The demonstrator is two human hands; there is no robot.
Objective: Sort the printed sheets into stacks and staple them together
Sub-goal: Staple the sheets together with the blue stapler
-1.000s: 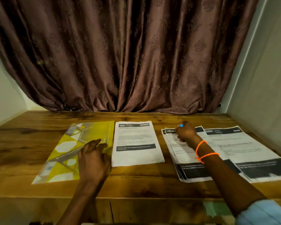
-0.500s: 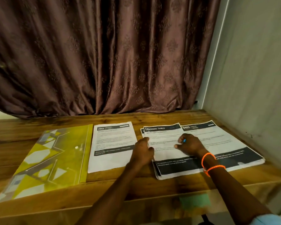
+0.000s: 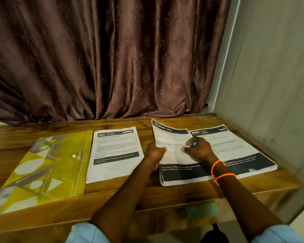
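Note:
Three groups of printed sheets lie on the wooden table (image 3: 147, 193). A single sheet headed 2652 (image 3: 114, 153) lies left of centre. A stack headed "Dressing Table" (image 3: 172, 141) sits in the middle, overlapping a stack headed $800 (image 3: 235, 148) on the right. My left hand (image 3: 155, 152) pinches the left edge of the top middle sheet, which is lifted and curled. My right hand (image 3: 197, 149), orange bands at the wrist, rests on the same sheet with curled fingers and holds a small blue object (image 3: 194, 143). No stapler is in view.
A yellow patterned plastic folder (image 3: 42, 171) lies at the table's left. A brown curtain (image 3: 112, 58) hangs behind the table and a pale wall (image 3: 270, 85) closes the right side. A green patch (image 3: 203, 210) shows below the front edge.
My left hand left the yellow folder, crossed right and took the middle stack's left edge. The top sheet has lifted and curled. The view has swung to the right.

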